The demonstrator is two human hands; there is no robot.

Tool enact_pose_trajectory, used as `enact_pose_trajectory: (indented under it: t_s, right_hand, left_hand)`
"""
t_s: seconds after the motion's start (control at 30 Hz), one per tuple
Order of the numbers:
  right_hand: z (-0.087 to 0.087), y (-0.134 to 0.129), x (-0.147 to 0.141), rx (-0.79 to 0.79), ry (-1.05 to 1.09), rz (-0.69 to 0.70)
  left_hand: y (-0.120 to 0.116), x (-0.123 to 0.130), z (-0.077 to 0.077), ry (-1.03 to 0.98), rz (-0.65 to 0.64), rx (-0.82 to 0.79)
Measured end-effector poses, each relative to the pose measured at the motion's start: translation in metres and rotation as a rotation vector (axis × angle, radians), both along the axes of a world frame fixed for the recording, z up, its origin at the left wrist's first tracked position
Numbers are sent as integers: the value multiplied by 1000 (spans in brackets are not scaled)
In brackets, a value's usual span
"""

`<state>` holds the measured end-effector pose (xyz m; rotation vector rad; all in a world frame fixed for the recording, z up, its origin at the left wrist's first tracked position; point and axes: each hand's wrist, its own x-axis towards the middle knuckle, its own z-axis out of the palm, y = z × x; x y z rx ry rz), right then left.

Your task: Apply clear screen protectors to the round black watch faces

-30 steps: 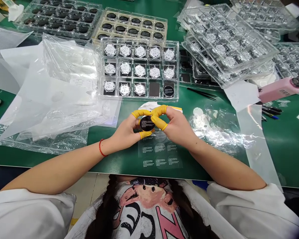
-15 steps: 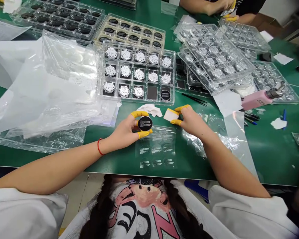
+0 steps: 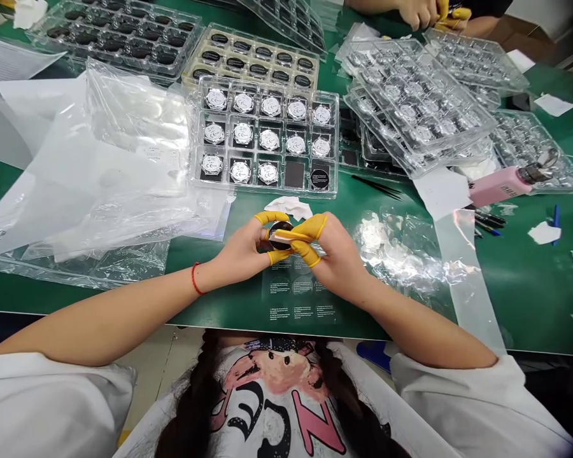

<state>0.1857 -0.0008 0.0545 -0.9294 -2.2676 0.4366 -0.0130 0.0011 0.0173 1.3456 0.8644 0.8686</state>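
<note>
My left hand [image 3: 236, 253], with yellow finger cots on its fingertips, grips a round black watch face [image 3: 275, 227] by its edge. White text printed on that face showed earlier; fingers and pad now cover most of it. In my right hand [image 3: 341, 259], also in yellow cots, a small white pad [image 3: 282, 236] is pinched and lies against the front of the watch face. Below both hands a clear sheet of round stickers [image 3: 293, 308] with small white text lies on the green table. A crumpled white tissue [image 3: 289, 207] sits just behind the fingers.
A clear tray [image 3: 262, 189] of watch heads with CE-marked films stands ahead. More stacked trays [image 3: 415, 95] are at right, beside black tweezers [image 3: 377, 186] and a pink bottle [image 3: 501, 186]. Plastic sheets [image 3: 95, 165] cover the left. Across the table are a co-worker's hands [image 3: 423, 13].
My right hand has moved left with the white pad and brought it onto the watch face. My left hand still holds the watch face in nearly the same place.
</note>
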Motion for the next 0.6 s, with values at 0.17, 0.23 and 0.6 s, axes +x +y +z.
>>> enact_pose_trajectory:
  t_s: [0.17, 0.23, 0.6]
  right_hand:
    - [-11, -1, 2, 183, -49, -77]
    - [-13, -5, 3, 232, -64, -112]
    - [-11, -20, -1, 434, -213, -178]
  left_hand:
    - [-1, -2, -2, 85, 13, 38]
    - [-2, -3, -5, 100, 16, 75]
    - [-4, -2, -5, 166, 54, 97]
